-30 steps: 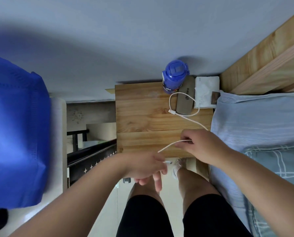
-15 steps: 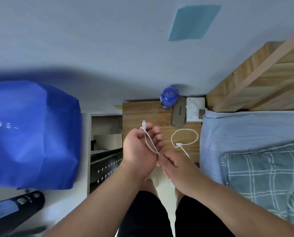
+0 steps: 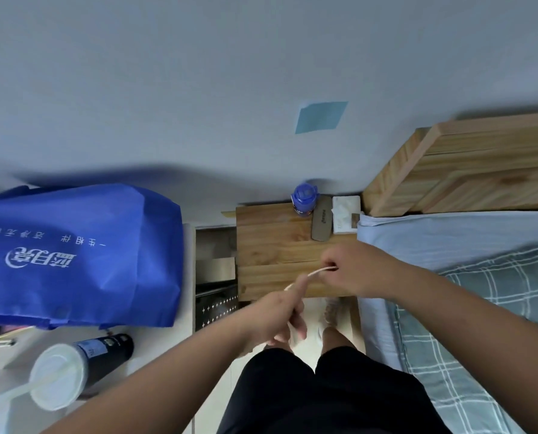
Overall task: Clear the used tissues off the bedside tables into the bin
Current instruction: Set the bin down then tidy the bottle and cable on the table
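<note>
Together, left hand point(image 3: 278, 316), right hand point(image 3: 353, 270), gripping cable point(image 3: 312, 273)

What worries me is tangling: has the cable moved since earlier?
Yes, toward the front of the table: the loop before the grey case is gone, and the cable stretches between left hand and right hand.

Left hand point(image 3: 277, 314) (lower) and right hand point(image 3: 355, 270) pinch.
</note>
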Available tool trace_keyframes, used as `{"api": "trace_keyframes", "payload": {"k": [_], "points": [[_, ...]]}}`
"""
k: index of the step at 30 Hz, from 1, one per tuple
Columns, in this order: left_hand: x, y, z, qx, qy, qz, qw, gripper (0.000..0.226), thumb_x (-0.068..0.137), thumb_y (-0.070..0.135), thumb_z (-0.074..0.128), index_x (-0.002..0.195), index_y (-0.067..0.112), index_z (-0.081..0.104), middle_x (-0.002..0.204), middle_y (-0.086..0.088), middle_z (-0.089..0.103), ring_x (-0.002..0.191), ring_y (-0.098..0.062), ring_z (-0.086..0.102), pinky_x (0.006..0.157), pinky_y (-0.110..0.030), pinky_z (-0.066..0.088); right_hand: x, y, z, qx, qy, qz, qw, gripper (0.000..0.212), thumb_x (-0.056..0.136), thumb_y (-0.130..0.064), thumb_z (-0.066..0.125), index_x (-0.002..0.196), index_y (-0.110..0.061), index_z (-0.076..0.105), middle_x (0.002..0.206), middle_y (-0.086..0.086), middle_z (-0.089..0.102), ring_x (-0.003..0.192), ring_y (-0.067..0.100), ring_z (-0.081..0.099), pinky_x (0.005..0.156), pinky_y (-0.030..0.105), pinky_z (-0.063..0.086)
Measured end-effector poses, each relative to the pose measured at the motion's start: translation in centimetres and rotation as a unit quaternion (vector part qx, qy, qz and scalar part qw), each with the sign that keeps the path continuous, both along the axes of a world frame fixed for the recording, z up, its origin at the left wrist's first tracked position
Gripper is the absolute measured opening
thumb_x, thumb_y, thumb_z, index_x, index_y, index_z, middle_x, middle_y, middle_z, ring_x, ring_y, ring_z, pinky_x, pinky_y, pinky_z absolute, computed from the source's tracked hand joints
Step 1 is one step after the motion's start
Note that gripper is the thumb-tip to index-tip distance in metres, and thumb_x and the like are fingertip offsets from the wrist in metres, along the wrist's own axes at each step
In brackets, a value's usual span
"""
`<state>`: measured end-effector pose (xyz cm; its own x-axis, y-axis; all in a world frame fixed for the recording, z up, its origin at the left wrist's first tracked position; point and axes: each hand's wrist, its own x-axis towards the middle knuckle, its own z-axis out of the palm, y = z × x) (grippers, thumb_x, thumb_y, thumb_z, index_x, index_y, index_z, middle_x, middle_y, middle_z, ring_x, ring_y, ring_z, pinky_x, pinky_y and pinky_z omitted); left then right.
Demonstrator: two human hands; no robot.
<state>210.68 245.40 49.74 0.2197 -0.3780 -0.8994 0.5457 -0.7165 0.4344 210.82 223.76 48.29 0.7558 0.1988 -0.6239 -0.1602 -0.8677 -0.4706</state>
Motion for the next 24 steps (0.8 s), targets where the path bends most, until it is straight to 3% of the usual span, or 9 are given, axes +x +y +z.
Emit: {"api": "trace_keyframes", "payload": {"k": [4,8,11,12,14,17,19,21,24], "points": [[2.0,-1.6,-1.1,0.021,-0.041,0.206,0.977,0.083,0.089,0.091,0.027,0.081,0.019,0.069,0.064,0.003,0.067,0.047,-0.011,0.048,0.051,-0.028,0.036,-1.7,2.9,2.2,0.125,0.025,-0.069,0.989,0.039,0.099,-0.059,0.047,0.073,-0.032,0.057,0.063,-0.011,0.061,0.054,0.003,0.053,0.055,0.026,0.034],[4.7,-3.8,-0.4,-0.041,-0.07,0.43,0.899,0.065,0.109,0.051,0.045,0.059,0.02,0.073,0.073,-0.007,0.064,0.052,-0.014,0.052,0.055,-0.031,0.039,-3.9,5.7,3.0,0.222,0.036,-0.164,0.961,0.035,0.105,-0.043,0.039,0.079,-0.032,0.059,0.062,-0.008,0.062,0.053,0.004,0.052,0.06,0.031,0.042],[7.7,-2.8,1.6,-0.189,0.038,0.542,0.818,0.04,0.113,0.037,0.043,0.081,0.018,0.058,0.062,0.001,0.06,0.045,-0.011,0.05,0.047,-0.024,0.041,-5.6,6.2,2.5,0.24,0.09,-0.153,0.954,0.035,0.105,-0.044,0.036,0.087,-0.03,0.063,0.057,-0.014,0.059,0.051,0.002,0.048,0.062,0.029,0.042],[8.3,-2.1,2.3,-0.244,0.086,0.521,0.814,0.036,0.112,0.037,0.043,0.083,0.02,0.056,0.061,0.003,0.055,0.043,-0.01,0.047,0.043,-0.021,0.038,-5.6,5.9,2.3,0.245,0.099,-0.159,0.951,0.035,0.105,-0.046,0.037,0.089,-0.029,0.063,0.056,-0.016,0.058,0.049,0.001,0.047,0.06,0.029,0.042],[7.8,-1.0,3.6,-0.291,0.151,0.382,0.864,0.028,0.108,0.034,0.047,0.085,0.021,0.057,0.057,0.005,0.048,0.037,-0.007,0.038,0.035,-0.017,0.031,-4.8,4.7,1.8,0.227,0.081,-0.149,0.959,0.037,0.104,-0.052,0.044,0.089,-0.026,0.064,0.056,-0.018,0.057,0.048,0.001,0.045,0.057,0.029,0.041],[4.0,-0.2,3.5,-0.183,0.136,0.048,0.972,0.023,0.101,0.034,0.054,0.087,0.018,0.059,0.052,0.004,0.05,0.038,-0.008,0.032,0.039,-0.019,0.022,-2.5,2.7,1.1,0.127,0.034,-0.01,0.991,0.021,0.094,-0.047,0.064,0.077,-0.036,0.063,0.065,-0.017,0.061,0.059,-0.002,0.052,0.057,0.026,0.039],[2.5,0.0,2.5,-0.084,0.086,-0.088,0.989,0.03,0.103,0.046,0.051,0.086,0.021,0.057,0.054,0.005,0.054,0.045,-0.011,0.033,0.052,-0.028,0.022,-1.5,1.9,0.9,0.051,0.028,0.061,0.996,0.023,0.091,-0.044,0.065,0.072,-0.033,0.058,0.068,-0.014,0.059,0.066,0.0,0.053,0.058,0.025,0.036],[2.5,0.2,1.5,-0.03,0.039,-0.129,0.99,0.043,0.102,0.061,0.046,0.09,0.022,0.059,0.058,0.009,0.058,0.05,-0.011,0.042,0.058,-0.03,0.031,-1.0,1.2,0.8,-0.004,0.031,0.084,0.996,0.032,0.095,-0.056,0.058,0.075,-0.031,0.056,0.074,-0.01,0.059,0.072,0.006,0.055,0.059,0.027,0.037],[2.6,0.2,0.8,0.039,-0.079,-0.166,0.982,0.103,0.078,0.1,0.02,0.109,0.015,0.069,0.086,0.005,0.074,0.081,-0.013,0.066,0.084,-0.036,0.049,-0.7,0.8,1.3,0.007,0.03,0.045,0.999,0.035,0.101,-0.054,0.05,0.084,-0.027,0.063,0.079,-0.005,0.064,0.071,0.008,0.056,0.059,0.027,0.037]]}}
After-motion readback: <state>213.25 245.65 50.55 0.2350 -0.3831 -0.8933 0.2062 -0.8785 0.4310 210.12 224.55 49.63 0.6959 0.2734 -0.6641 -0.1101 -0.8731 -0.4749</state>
